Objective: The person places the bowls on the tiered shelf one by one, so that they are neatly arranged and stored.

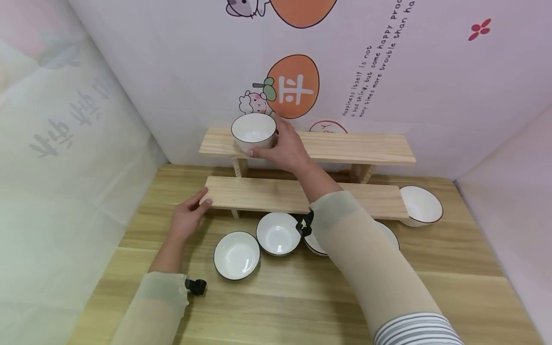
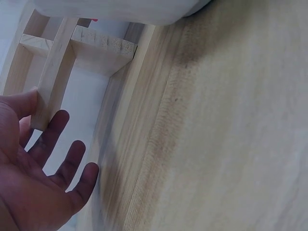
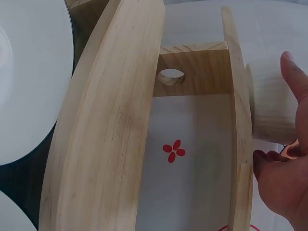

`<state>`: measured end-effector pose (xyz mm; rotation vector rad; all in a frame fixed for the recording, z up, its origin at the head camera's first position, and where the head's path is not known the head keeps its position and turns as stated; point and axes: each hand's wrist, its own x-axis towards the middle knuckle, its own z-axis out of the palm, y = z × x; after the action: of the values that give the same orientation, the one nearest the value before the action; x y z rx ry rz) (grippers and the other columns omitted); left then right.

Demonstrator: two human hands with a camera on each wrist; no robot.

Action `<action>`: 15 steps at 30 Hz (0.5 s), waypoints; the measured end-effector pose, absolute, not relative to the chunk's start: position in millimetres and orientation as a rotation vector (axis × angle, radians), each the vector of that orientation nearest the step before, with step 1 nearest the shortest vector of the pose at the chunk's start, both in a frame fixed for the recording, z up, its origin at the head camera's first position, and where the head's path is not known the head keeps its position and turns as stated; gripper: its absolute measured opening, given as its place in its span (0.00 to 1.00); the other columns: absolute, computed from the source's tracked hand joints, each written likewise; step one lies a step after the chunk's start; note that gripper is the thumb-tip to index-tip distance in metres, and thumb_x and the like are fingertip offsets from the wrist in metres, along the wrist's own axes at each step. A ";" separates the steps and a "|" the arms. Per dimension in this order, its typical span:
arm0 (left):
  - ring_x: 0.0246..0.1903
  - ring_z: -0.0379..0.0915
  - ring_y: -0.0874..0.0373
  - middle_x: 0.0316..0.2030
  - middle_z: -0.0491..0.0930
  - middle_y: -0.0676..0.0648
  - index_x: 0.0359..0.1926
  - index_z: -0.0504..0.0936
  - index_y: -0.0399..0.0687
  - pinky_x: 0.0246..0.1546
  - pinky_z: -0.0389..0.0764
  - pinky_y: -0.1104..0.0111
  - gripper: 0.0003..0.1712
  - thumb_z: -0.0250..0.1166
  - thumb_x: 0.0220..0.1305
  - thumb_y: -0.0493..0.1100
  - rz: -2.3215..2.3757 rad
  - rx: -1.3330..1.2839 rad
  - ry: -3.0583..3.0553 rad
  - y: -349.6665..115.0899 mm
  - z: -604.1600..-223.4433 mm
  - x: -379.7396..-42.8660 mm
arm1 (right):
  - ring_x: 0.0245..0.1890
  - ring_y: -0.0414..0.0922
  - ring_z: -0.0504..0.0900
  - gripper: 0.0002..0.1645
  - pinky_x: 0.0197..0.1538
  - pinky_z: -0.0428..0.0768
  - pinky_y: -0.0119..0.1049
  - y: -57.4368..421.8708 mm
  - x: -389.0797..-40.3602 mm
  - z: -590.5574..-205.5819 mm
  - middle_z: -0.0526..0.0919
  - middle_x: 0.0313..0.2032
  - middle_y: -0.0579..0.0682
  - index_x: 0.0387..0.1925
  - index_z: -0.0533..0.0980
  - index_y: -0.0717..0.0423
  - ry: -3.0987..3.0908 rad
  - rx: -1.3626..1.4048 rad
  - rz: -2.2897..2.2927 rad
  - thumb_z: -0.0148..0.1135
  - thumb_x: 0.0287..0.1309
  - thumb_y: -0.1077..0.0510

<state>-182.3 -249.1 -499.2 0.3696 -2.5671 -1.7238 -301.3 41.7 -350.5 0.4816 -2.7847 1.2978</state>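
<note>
My right hand (image 1: pixel 288 147) grips a white bowl (image 1: pixel 253 129) with a dark rim at the left part of the upper board (image 1: pixel 358 146) of a two-tier wooden shelf. Thumb in front and fingers behind, it holds the bowl upright; whether the base touches the board is hard to tell. In the right wrist view the bowl (image 3: pixel 272 101) shows beside the upper board's edge. My left hand (image 1: pixel 187 218) pinches the left end of the lower board (image 1: pixel 254 192), thumb above and index finger below, other fingers spread in the left wrist view.
On the wooden table (image 1: pixel 302 306), several white bowls stand before the shelf, among them a left one (image 1: pixel 237 256) and a middle one (image 1: pixel 278 234); my right forearm partly hides others. Another bowl (image 1: pixel 421 205) stands at the shelf's right end. A printed white sheet (image 1: pixel 194 72) hangs behind.
</note>
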 end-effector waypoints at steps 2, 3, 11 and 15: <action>0.73 0.62 0.51 0.74 0.68 0.50 0.72 0.75 0.63 0.71 0.67 0.56 0.37 0.68 0.67 0.66 -1.713 0.373 -2.574 -249.4 -499.1 -182.3 | 0.75 0.50 0.62 0.75 0.75 0.65 0.45 43.8 -299.6 -351.3 0.60 0.77 0.52 0.84 0.47 0.46 -2.785 0.483 1.287 0.83 0.44 0.35; 0.73 0.62 0.51 0.74 0.68 0.50 0.72 0.75 0.63 0.71 0.67 0.56 0.36 0.68 0.67 0.66 -1.713 0.377 -2.572 -249.7 -499.0 -182.4 | 0.76 0.50 0.60 0.76 0.75 0.64 0.46 45.0 -298.7 -351.5 0.59 0.78 0.52 0.84 0.46 0.47 -2.789 0.479 1.278 0.83 0.44 0.35; 0.73 0.62 0.52 0.74 0.69 0.51 0.72 0.75 0.64 0.72 0.66 0.56 0.36 0.68 0.66 0.66 -1.704 0.389 -2.575 -251.6 -498.8 -182.9 | 0.75 0.52 0.65 0.77 0.72 0.70 0.46 56.8 -286.3 -351.7 0.57 0.79 0.54 0.84 0.43 0.49 -2.807 0.455 1.310 0.82 0.46 0.34; 0.74 0.61 0.51 0.74 0.68 0.52 0.72 0.75 0.65 0.72 0.66 0.56 0.36 0.69 0.66 0.67 -1.705 0.386 -2.586 -249.5 -498.3 -181.9 | 0.75 0.51 0.65 0.77 0.70 0.72 0.42 65.0 -278.9 -352.8 0.56 0.80 0.53 0.84 0.42 0.48 -2.799 0.445 1.365 0.82 0.47 0.34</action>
<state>-181.9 -249.5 -498.3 0.3863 -2.5864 -1.7052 -278.9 65.0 -352.8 0.4453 -2.7987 1.3648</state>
